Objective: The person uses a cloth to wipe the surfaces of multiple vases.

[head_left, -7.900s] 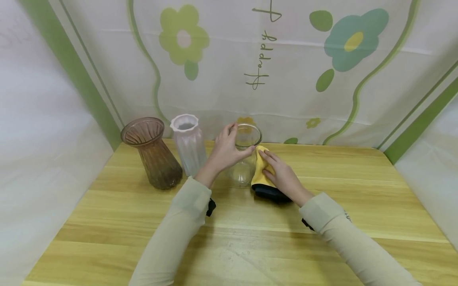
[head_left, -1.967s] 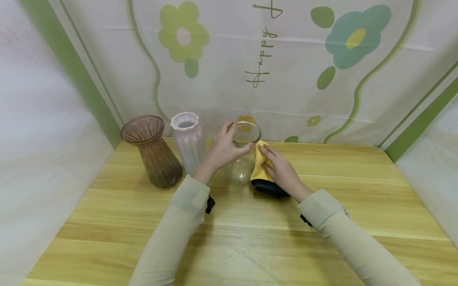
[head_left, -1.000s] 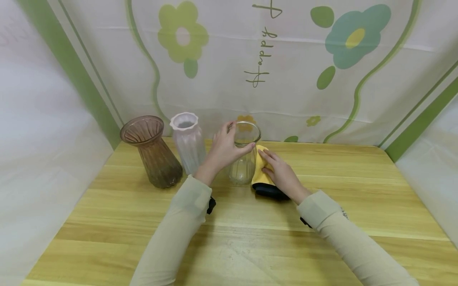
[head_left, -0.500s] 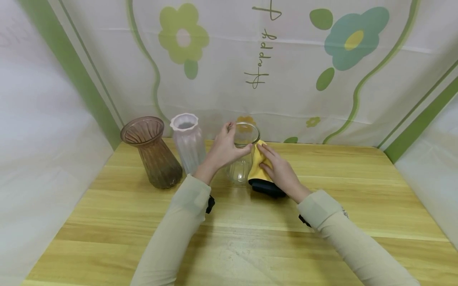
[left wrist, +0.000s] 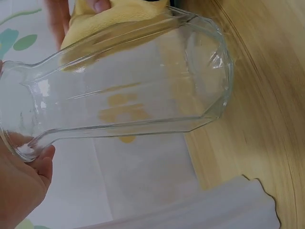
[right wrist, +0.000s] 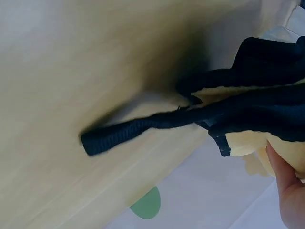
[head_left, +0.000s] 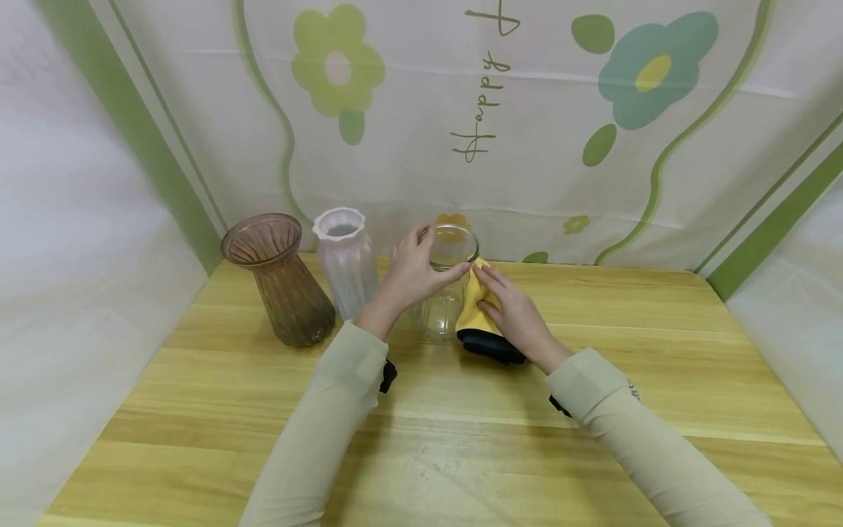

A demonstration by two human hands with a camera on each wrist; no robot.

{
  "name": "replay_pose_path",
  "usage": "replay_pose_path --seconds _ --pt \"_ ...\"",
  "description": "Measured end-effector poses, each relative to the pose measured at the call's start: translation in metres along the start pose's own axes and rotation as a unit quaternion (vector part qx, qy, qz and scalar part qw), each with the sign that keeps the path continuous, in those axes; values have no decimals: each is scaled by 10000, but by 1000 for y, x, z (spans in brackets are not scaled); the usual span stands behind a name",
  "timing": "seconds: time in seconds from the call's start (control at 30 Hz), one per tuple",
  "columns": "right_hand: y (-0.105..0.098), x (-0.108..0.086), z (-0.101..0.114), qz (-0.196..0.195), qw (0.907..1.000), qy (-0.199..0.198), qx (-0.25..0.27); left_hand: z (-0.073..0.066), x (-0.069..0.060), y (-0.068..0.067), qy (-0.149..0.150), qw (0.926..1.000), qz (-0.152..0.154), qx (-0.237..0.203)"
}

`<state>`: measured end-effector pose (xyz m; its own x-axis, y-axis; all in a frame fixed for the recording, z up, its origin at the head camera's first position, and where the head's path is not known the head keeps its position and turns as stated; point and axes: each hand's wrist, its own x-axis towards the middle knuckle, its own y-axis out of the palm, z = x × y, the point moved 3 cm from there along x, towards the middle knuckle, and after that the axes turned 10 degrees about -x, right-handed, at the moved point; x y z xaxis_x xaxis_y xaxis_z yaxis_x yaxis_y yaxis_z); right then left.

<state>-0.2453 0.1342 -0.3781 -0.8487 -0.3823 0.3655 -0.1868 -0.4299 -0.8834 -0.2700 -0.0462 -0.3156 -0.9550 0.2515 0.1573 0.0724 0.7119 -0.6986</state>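
Note:
A clear glass vase point(head_left: 443, 311) stands roughly upright at the middle of the table. My left hand point(head_left: 413, 272) grips it by the rim, fingers at the far left and thumb across the near right side. In the left wrist view the vase point(left wrist: 138, 95) shows its faceted body. My right hand point(head_left: 520, 315) holds a folded yellow cloth point(head_left: 476, 311) with black trim against the vase's right side. Black edging of the cloth point(right wrist: 257, 112) hangs down in the right wrist view. Whether the vase's base touches the table cannot be told.
Left of my left hand stand a pinkish-white fluted vase point(head_left: 349, 271) and a brown glass vase point(head_left: 283, 285) with a flared mouth. Behind the wooden table point(head_left: 421, 454) hangs a white curtain point(head_left: 421, 110) printed with flowers.
The yellow cloth and my right hand have shifted slightly up and left along the vase since a second ago. My left hand keeps its grip at the rim; the other vases have not moved.

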Motion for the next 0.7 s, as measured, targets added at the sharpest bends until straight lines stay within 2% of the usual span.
replay_pose_path --seconds 0.37,0.53,0.7 --pt "12 -10 -8 200 9991 7 -382 0 -1 1 -175 9991 212 -311" --pt "14 -13 -9 271 9988 45 -394 1 -2 2 -219 9994 120 -258" --pt "13 -11 -9 113 9993 0 -370 0 -2 1 -7 9999 -58 82"
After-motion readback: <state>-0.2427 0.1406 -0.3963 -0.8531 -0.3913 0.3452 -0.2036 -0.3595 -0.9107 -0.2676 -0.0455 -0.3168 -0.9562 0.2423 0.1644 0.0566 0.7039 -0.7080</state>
